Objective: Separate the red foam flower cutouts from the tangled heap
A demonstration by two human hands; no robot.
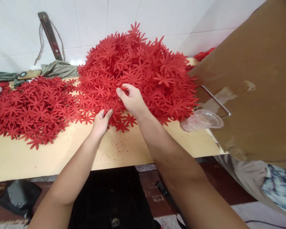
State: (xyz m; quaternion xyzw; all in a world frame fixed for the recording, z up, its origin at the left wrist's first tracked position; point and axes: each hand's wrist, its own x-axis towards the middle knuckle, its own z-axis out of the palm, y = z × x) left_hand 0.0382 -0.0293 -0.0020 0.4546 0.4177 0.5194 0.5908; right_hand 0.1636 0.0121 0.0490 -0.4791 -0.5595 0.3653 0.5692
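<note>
We are sorting at the tall heap of red, star-petalled cut-out flowers (138, 70) on the pale wooden counter (124, 149). Our right hand (131, 98) pinches flowers at its front; our left hand (101, 121), fingers curled, grips the heap's lower edge. Next, we judge, comes lifting a few free.

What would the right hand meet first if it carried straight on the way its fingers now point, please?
The right hand already touches the tall heap of red cut-out flowers; going on, it would probably just push deeper into it.

no legible text, apparently no labels
</note>
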